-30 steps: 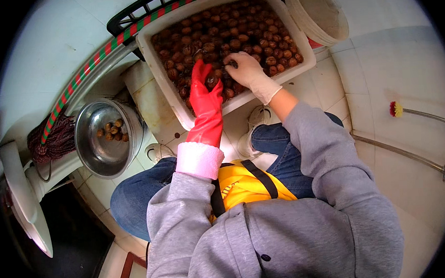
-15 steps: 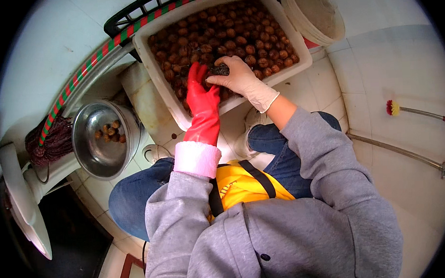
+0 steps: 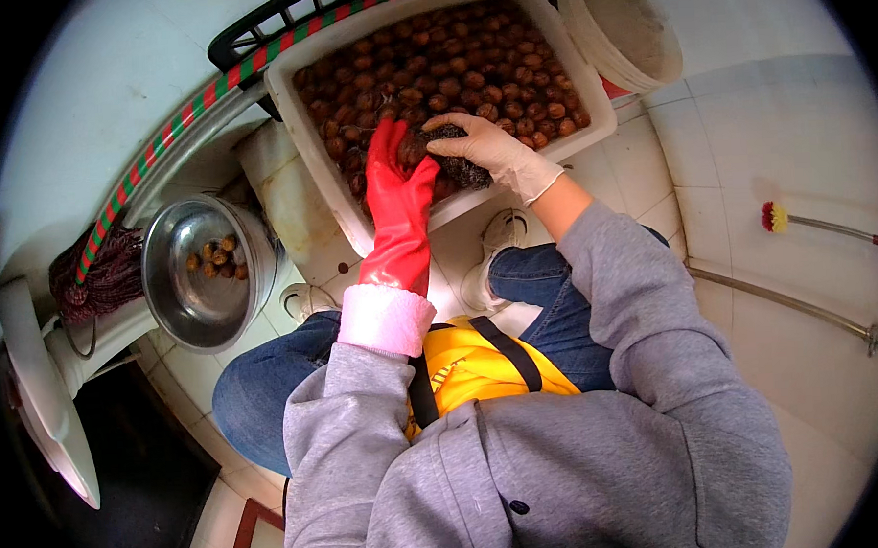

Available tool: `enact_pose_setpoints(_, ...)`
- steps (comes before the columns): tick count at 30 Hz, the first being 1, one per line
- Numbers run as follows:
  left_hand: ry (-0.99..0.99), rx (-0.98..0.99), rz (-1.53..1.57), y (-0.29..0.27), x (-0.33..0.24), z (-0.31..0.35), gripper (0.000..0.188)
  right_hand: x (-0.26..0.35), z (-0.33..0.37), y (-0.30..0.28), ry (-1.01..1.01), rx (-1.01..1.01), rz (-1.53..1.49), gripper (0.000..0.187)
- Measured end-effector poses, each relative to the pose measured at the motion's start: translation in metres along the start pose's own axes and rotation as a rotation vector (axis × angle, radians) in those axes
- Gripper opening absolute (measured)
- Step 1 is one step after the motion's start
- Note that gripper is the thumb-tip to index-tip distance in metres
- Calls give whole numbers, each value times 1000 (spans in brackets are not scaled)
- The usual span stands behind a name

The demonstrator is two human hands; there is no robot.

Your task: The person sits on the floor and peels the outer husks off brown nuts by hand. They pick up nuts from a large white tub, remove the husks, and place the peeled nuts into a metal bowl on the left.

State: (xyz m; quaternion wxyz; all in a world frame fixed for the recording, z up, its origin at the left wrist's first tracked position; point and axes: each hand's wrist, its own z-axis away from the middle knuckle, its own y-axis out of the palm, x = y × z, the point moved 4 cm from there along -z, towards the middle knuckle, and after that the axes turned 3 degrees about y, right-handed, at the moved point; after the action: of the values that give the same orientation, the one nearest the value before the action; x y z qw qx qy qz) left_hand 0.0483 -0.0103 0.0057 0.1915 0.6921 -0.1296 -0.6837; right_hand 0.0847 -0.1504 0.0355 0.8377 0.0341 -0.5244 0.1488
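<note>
One walnut (image 3: 410, 151) sits in my left hand (image 3: 396, 190), upper middle of the head view. I appear to be pinching it between red rubber thumb and fingers, while my right hand (image 3: 502, 156) is clasped over a dark scouring pad (image 3: 469, 172).

I judge that a slick shell against smooth rubber could skid out and drop among the loose walnuts (image 3: 474, 79) higher in the frame, most likely if the pad shoves sideways harder than my thumb resists. The wiry pad might also snag my thin pale glove (image 3: 535, 175), pressed as it is against the fibres.

The walnut lies in the gap between my left thumb and fingers, within the outline of the white tub (image 3: 590, 135), toward its lower edge. The pad is immediately to its right; I cannot tell whether the two touch.
</note>
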Motion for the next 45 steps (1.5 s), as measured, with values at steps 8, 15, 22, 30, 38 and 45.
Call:
enact_pose_setpoints(8,-169,-4,5,-13,13,0,64,-11,-5,10,-22,41,128,34)
enact_pose_setpoints(15,-139,-84,-67,-21,24,2,53,-8,-13,-3,-195,-411,1100,53)
enact_pose_setpoints(22,-180,-117,-551,-28,39,1,53,-27,-19,-14,-221,-347,910,31)
enact_pose_setpoints(30,-196,40,-661,0,29,5,54,-11,-7,-4,-281,-353,835,17)
enact_pose_setpoints(38,-218,15,-757,-2,11,6,53,1,-9,12,-281,-444,890,14)
enact_pose_setpoints(45,-192,-25,-539,-21,41,4,55,-2,3,24,-333,-386,892,14)
